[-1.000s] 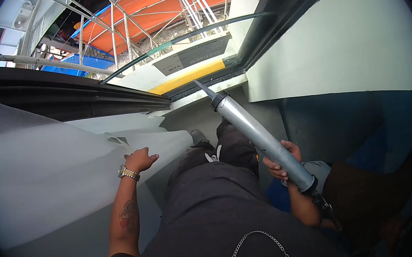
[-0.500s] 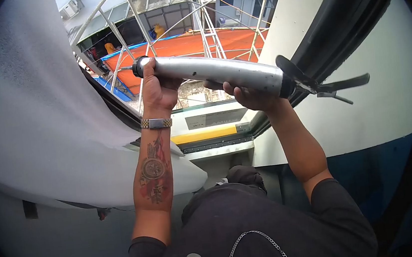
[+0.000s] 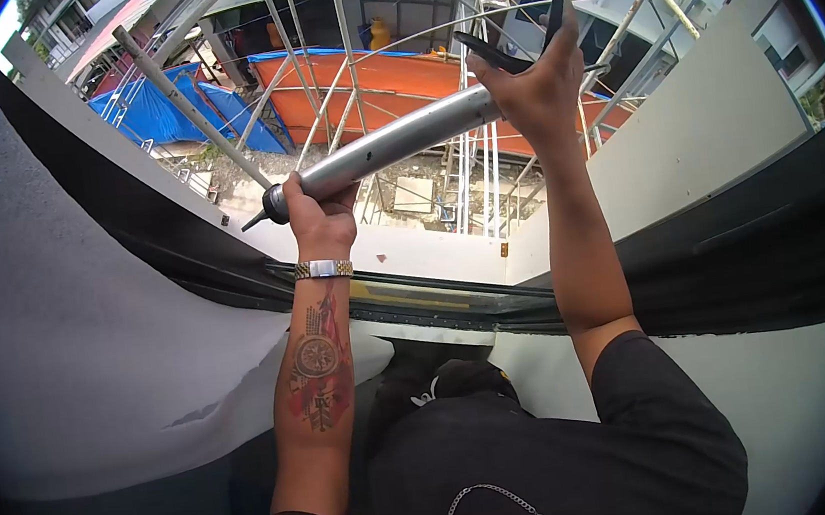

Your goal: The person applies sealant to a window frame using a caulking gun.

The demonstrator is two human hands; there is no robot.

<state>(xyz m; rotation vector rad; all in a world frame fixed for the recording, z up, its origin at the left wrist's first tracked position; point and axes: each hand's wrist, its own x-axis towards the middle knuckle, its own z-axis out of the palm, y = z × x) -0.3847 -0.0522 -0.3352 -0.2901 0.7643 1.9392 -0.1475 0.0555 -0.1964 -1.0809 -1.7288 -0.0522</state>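
A silver-barrelled caulking gun [image 3: 400, 142] is held up in front of me, slanting from its nozzle at lower left to its black handle and trigger at upper right. My left hand [image 3: 323, 217] is closed around the front of the barrel, just behind the black end cap [image 3: 275, 204] and the dark pointed nozzle [image 3: 254, 220]. At the rear end, my right hand [image 3: 543, 88] grips by the black handle [image 3: 556, 16]; some of its fingers are hidden behind the tool. The nozzle points left, touching nothing that I can make out.
A window-like opening with a pale sill [image 3: 433, 260] and black edging [image 3: 192, 261] lies before me. Beyond it stand scaffold poles [image 3: 351, 53], orange sheeting [image 3: 316, 102] and blue tarpaulin [image 3: 156, 108]. A curved whitish panel [image 3: 68, 324] is at my left, another panel [image 3: 692, 138] at right.
My right hand has shifted from under the rear of the barrel up to the handle end. The gun has tilted, nozzle down and handle up, and my view has turned further outside.
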